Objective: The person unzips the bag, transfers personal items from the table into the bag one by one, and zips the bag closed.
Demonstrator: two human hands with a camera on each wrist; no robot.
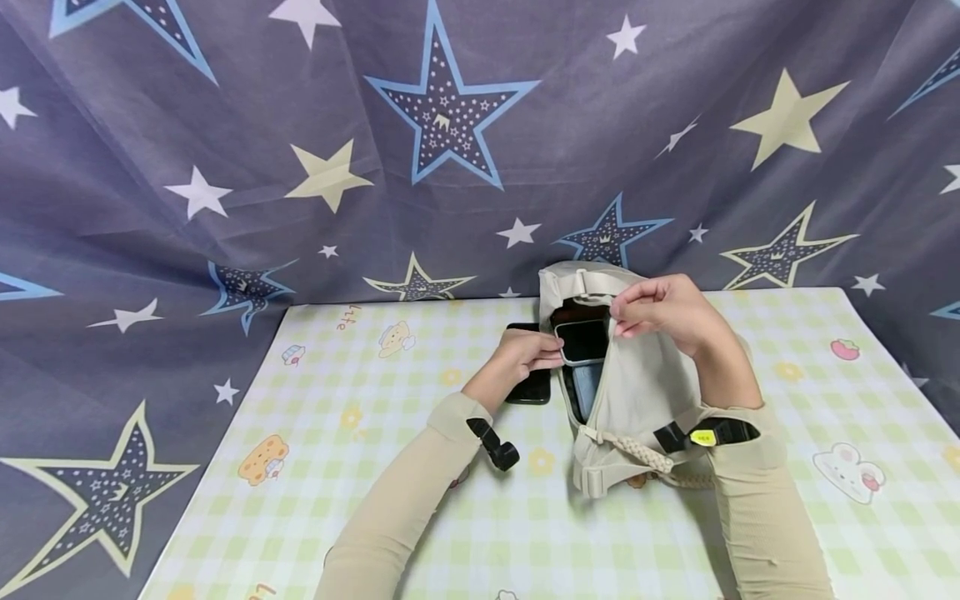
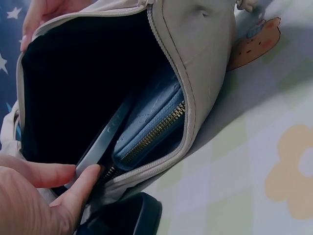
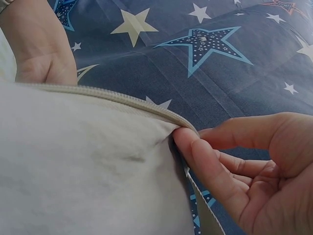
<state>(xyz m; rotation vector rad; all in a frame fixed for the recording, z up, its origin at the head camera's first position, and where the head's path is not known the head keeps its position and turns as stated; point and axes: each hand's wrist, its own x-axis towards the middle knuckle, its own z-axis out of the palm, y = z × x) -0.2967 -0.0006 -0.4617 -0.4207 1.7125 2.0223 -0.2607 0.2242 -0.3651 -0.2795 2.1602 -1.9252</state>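
A beige bag [image 1: 648, 375] lies on the table with its zipped mouth open toward the left. My left hand [image 1: 525, 352] reaches to that mouth, thumb and forefinger pinching the edge of a phone [image 1: 583, 342] with a dark screen and pale frame. The phone's silvery side [image 2: 100, 147] shows inside the bag in the left wrist view. Beside it sits a blue wallet [image 2: 149, 120] with a brass zip. My right hand [image 1: 663, 312] pinches the bag's zipped rim [image 3: 161, 112] at the far right of the mouth, holding it up.
A black flat thing with rounded corners [image 1: 534, 387] lies on the table just left of the bag, partly under my left hand. A braided cord [image 1: 633, 450] hangs at the bag's near end. The starry curtain [image 1: 450, 225] rises behind the checked tablecloth [image 1: 420, 383].
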